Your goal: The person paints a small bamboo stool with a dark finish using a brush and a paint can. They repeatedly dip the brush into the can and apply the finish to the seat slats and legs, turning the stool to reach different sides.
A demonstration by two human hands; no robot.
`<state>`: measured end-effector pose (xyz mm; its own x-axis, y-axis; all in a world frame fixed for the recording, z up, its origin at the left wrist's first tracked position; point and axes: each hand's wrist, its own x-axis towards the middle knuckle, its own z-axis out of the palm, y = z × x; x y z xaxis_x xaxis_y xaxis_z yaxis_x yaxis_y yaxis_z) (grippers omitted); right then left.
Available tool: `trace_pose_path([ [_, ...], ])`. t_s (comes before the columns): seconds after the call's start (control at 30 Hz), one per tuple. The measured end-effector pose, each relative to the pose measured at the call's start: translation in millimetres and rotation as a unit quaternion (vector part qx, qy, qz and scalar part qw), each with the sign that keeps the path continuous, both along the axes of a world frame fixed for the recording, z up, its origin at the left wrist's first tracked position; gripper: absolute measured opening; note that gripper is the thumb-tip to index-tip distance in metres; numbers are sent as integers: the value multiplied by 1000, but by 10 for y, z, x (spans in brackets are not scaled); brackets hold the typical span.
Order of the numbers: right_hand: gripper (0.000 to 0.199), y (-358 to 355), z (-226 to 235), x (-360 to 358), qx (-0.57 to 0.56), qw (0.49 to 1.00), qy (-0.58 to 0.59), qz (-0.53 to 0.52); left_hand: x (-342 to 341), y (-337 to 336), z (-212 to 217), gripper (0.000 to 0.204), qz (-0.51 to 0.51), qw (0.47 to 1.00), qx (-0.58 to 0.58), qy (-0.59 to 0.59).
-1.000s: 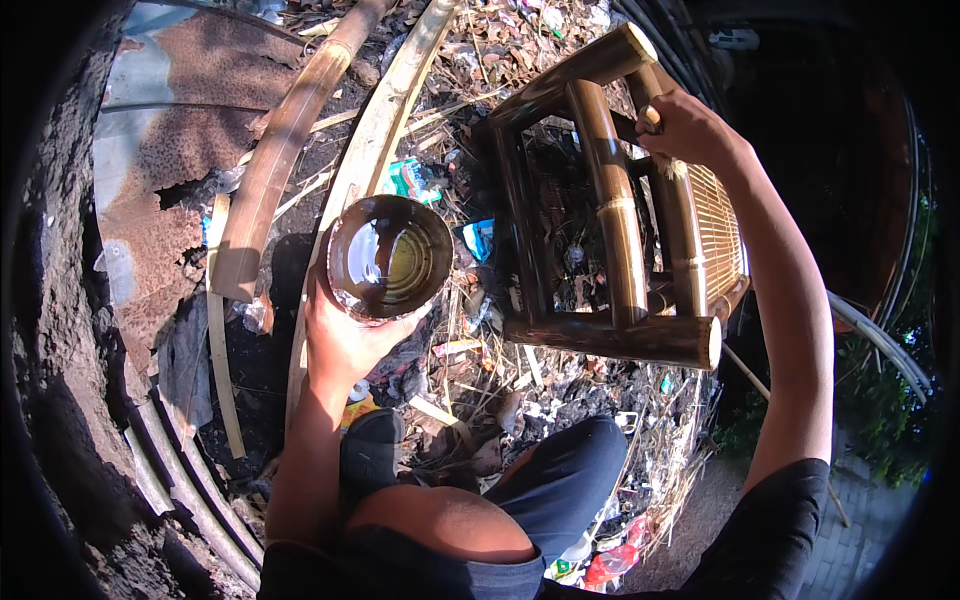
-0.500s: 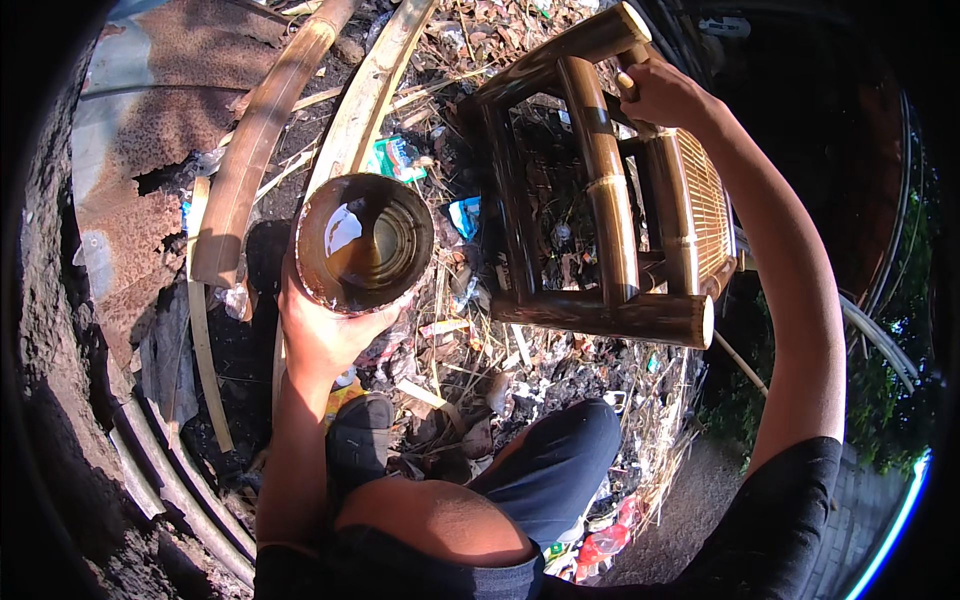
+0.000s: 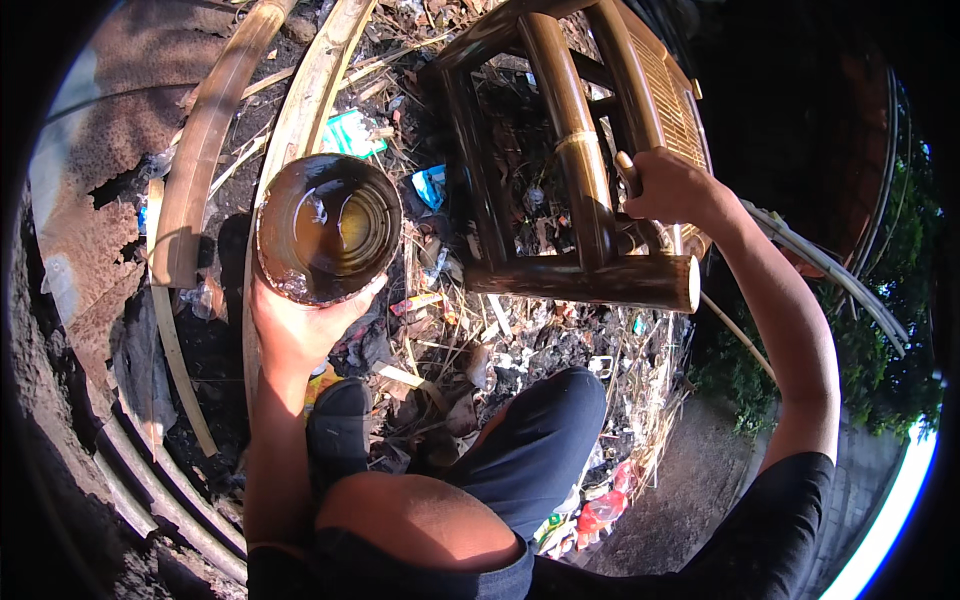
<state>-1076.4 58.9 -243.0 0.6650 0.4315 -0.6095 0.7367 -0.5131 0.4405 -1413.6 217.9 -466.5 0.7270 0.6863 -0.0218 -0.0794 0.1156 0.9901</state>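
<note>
My left hand (image 3: 300,325) is wrapped round a round can (image 3: 272,215) from below and holds it up. Glossy brown liquid (image 3: 335,235) lies inside it. To the right, a dark glossy bamboo chair (image 3: 577,160) rests tipped over, its slatted panel (image 3: 672,85) facing right. My right hand (image 3: 675,190) is closed on a brush (image 3: 628,172), whose short light wooden handle sticks out. Its bristles are hidden behind the hand, which is up against the chair's frame near the lower rail (image 3: 600,283). I cannot tell whether the bristles touch the bamboo.
Long split bamboo pieces (image 3: 215,140) lie at the upper left beside a rusty metal sheet (image 3: 95,160). Litter, dry straw and wrappers cover the ground, with a blue scrap (image 3: 430,187) near the chair and red plastic (image 3: 602,510) by my knee. Thin poles (image 3: 830,265) stretch across the right side.
My right hand with the brush has moved down the chair's frame, from the top corner toward the lower rail. The can stays in my left hand. The whole view has shifted slightly.
</note>
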Motion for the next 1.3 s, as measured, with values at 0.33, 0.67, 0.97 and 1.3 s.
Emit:
trace_pose_path([
  [0.33,38,572,-112,576,42,999,18,-1,-51,-52,-80,87,41,997,56,30],
  [0.67,48,1329,-840,1637,245,941,-194,127,-195,-11,131,77,59,995,60,52],
  [0.97,32,611,-157,675,19,997,17,-72,-293,28,-135,85,61,997,13,55],
  [1.3,33,23,215,307,35,987,38,-150,-113,-113,130,60,-8,999,-25,32],
])
